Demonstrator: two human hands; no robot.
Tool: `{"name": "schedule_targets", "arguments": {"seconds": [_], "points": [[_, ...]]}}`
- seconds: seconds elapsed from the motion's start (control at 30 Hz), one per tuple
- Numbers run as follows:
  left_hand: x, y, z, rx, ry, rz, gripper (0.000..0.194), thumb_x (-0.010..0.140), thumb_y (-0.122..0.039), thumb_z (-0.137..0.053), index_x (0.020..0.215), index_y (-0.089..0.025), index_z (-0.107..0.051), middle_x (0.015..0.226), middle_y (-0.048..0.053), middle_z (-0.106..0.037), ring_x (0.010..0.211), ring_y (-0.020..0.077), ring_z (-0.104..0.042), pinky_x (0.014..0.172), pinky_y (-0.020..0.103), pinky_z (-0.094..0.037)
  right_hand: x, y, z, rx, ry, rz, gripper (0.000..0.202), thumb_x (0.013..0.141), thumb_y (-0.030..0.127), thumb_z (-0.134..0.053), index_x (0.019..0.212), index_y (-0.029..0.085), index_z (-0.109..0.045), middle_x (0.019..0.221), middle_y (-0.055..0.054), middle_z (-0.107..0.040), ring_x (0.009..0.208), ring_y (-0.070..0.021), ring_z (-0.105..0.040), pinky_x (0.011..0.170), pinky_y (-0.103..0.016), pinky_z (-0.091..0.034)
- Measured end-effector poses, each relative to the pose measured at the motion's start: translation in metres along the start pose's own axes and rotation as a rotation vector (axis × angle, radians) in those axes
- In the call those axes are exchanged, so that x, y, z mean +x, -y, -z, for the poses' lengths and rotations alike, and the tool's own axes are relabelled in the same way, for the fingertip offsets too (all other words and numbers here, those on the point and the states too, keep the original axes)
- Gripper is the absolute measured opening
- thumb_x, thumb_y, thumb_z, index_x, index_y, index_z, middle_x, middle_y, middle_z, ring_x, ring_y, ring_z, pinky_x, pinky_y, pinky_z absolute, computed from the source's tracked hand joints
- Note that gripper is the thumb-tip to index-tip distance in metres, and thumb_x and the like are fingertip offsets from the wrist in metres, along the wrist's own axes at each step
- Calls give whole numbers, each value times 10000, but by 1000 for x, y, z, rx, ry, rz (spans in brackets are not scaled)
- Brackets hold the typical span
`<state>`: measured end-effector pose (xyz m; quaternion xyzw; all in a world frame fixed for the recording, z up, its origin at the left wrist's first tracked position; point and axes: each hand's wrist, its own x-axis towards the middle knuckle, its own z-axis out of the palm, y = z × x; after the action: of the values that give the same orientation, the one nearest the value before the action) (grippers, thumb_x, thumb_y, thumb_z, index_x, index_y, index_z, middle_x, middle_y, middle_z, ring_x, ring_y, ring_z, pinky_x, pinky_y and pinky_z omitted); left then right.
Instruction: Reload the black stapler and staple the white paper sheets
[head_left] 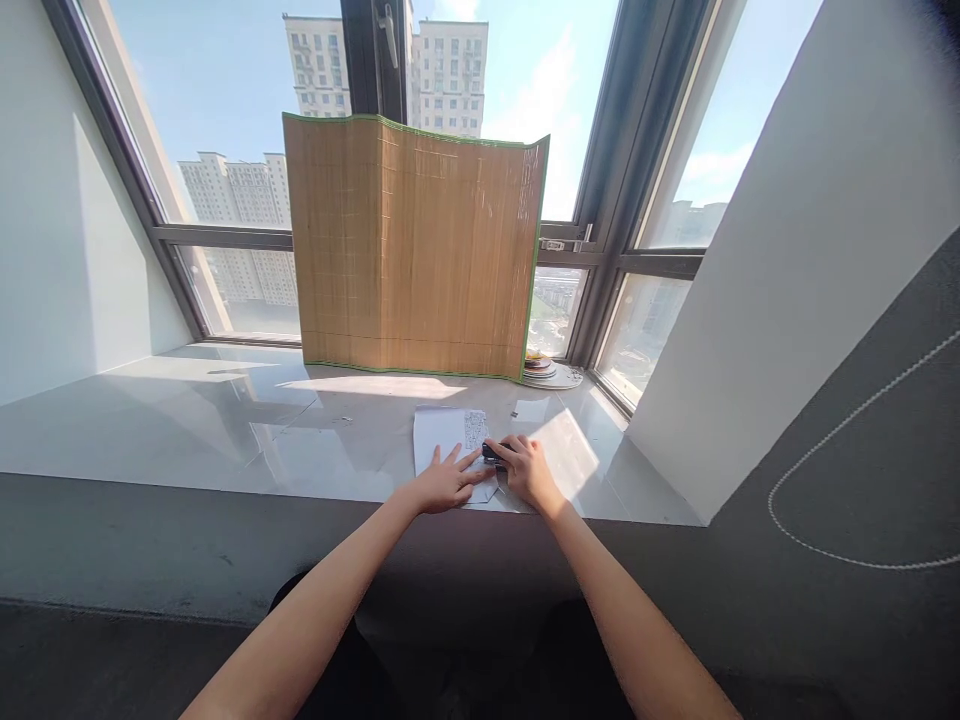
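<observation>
White paper sheets [433,428] lie on the pale sill, with a block of small dark print at the upper right. My left hand [444,482] rests flat on their lower part, fingers spread and pointing right. At the right edge of the paper is a small black stapler [493,453]. My right hand [529,470] is closed over it from the right, hiding much of its body. The left fingertips lie close beside the stapler; whether they touch it I cannot tell.
Behind the paper a green-edged bamboo mat [420,250] stands upright against the window. A stack of plates [541,368] sits by its right end. Small bits [346,419] lie on the glossy sill [187,430]. A beaded cord [795,540] hangs at the right.
</observation>
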<state>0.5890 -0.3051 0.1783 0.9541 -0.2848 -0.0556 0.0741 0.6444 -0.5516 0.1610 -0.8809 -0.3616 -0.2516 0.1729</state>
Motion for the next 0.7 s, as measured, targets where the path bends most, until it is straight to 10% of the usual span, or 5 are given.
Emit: {"name": "schedule_targets", "arguments": {"seconds": [0.43,0.7], "points": [[2,0,0,-3,-7,-8,611,1087,-386,-375,1678,-514,-291,1821,-23,-86,1649,499,-73,1193,873,-52,1,14,11,-29,84,-74,470,981,238,-596,1427,344,-700,1189,-95,-668,1112,-299,-534,925,-421,-348],[0,0,2,-38,17,-1,640,1088,-455,-352,1714,-463,-215,1817,-27,-113,1665,449,-48,1230,826,-13,-4,-3,7,7,-113,-564,524,918,120,-563,1414,268,-644,1200,-131,-638,1133,-308,-555,925,-425,-412]]}}
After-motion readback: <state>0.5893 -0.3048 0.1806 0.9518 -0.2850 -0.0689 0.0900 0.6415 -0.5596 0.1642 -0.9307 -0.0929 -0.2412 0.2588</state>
